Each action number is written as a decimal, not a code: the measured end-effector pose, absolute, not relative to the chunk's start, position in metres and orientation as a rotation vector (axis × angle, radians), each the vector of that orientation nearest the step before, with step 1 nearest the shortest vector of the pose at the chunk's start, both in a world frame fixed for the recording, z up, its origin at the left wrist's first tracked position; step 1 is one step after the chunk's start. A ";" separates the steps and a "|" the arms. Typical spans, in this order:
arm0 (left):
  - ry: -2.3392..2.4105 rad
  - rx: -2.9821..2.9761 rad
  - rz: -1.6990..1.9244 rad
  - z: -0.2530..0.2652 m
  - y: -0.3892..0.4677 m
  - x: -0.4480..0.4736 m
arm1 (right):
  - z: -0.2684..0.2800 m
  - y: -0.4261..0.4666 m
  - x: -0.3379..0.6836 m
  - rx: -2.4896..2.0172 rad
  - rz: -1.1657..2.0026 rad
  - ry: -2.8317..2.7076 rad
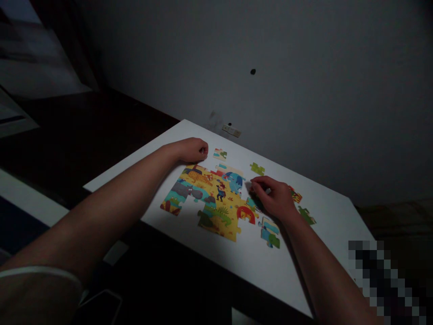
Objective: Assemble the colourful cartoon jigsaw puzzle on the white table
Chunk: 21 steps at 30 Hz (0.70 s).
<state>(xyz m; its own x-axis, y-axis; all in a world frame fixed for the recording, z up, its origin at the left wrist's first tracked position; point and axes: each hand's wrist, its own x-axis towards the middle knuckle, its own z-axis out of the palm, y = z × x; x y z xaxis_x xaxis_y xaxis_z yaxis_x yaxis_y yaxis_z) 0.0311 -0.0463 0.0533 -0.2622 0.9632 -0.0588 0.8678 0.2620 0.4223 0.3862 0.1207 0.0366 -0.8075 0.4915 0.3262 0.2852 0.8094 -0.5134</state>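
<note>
A partly joined jigsaw puzzle [221, 201] with animal pictures lies on the white table, with gaps along its near edge. My left hand [194, 150] rests curled into a loose fist beside its far left corner, and I see nothing held there. Just right of the elephant part, my right hand [274, 196] has its fingers drawn together over the table. Whatever its fingertips may hold is too dark to make out. Under and beside this hand lie a loose blue-green puzzle piece [254, 204] and blue-and-green joined pieces [269, 232].
Further loose pieces lie about: a pale one [220, 154], a green one [257, 169], a red-yellow one [295, 194] and a dark green one [307, 215]. Behind the white table [216, 266] stands a grey wall [304, 90] with a socket strip [232, 131].
</note>
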 end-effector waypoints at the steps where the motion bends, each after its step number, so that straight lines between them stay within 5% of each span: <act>1: 2.233 1.688 0.442 0.053 -0.046 0.031 | 0.037 0.121 0.386 -0.580 0.620 -2.541; 21: 2.221 1.706 0.478 0.048 -0.044 0.025 | 0.037 0.121 0.387 -0.595 0.603 -2.545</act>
<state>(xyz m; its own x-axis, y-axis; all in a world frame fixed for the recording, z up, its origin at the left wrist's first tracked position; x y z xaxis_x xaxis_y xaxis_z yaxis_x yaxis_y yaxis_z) 0.0254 -0.0443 0.0484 -0.2506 0.9675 -0.0337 0.8679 0.2399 0.4349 0.3865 0.1206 0.0374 -0.8031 0.4988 0.3258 0.2998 0.8109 -0.5025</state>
